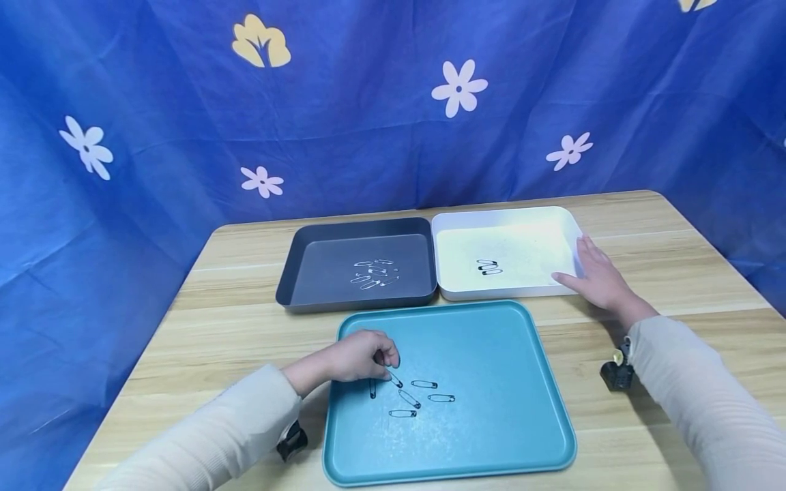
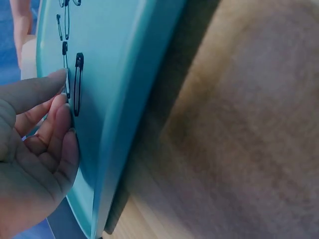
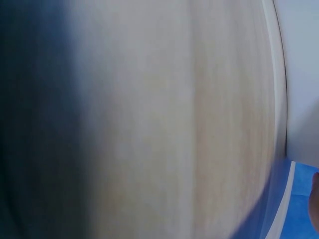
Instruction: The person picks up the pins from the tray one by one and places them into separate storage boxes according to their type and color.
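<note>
My left hand [image 1: 364,356] is over the left part of the teal tray [image 1: 491,436], its thumb and fingertips pinching the end of a safety pin [image 1: 396,380]. In the left wrist view, another black-headed safety pin [image 2: 78,84] lies just beside those fingertips. Several more safety pins [image 1: 424,384] are spread on the teal tray near the hand. My right hand [image 1: 598,276] rests at the near right corner of the white tray [image 1: 522,225], fingers extended along its side wall and thumb over the front rim. Only a sliver of that hand shows in the right wrist view.
A dark grey tray [image 1: 319,259] holding several silvery safety pins [image 1: 376,273] stands at the back, left of the white tray. A few black safety pins [image 1: 488,267] lie in the white tray. All trays stand on a wooden table [image 1: 239,273] before a blue flowered curtain [image 1: 368,88].
</note>
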`<state>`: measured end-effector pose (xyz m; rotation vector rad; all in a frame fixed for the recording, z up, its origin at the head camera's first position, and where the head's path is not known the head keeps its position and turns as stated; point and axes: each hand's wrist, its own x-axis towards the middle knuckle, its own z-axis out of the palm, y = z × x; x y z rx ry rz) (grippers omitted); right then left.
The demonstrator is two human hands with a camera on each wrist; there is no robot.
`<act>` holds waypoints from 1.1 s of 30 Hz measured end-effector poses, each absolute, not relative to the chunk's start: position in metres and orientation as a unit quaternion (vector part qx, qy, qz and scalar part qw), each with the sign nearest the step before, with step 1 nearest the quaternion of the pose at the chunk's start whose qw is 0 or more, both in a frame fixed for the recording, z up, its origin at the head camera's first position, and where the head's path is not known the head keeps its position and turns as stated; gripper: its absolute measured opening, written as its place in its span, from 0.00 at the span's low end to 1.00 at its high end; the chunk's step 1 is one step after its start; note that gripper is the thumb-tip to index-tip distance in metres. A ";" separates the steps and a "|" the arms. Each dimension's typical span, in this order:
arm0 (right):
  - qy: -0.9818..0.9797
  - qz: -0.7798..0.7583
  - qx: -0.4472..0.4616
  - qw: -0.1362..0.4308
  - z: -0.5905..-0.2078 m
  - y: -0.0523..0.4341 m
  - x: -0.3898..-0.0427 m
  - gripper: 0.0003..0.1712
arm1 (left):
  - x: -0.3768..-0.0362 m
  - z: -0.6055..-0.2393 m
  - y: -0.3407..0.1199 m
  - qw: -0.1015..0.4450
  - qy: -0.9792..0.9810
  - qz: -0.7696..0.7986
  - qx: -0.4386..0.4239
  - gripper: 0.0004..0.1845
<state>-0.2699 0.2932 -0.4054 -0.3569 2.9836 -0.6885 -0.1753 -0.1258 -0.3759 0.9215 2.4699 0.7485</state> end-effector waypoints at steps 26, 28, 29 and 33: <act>0.964 -0.241 -0.107 0.020 -0.408 0.294 -0.271 0.56 | -0.182 -0.367 -0.122 0.202 0.894 0.246 0.316 0.07; 0.963 -0.244 -0.110 0.020 -0.408 0.294 -0.271 0.56 | -0.185 -0.363 -0.120 0.202 0.896 0.248 0.308 0.07; 0.964 -0.243 -0.110 0.020 -0.408 0.294 -0.271 0.56 | -0.186 -0.361 -0.119 0.200 0.897 0.249 0.305 0.07; 0.965 -0.235 -0.111 0.023 -0.407 0.294 -0.272 0.55 | -0.194 -0.353 -0.112 0.187 0.897 0.257 0.308 0.07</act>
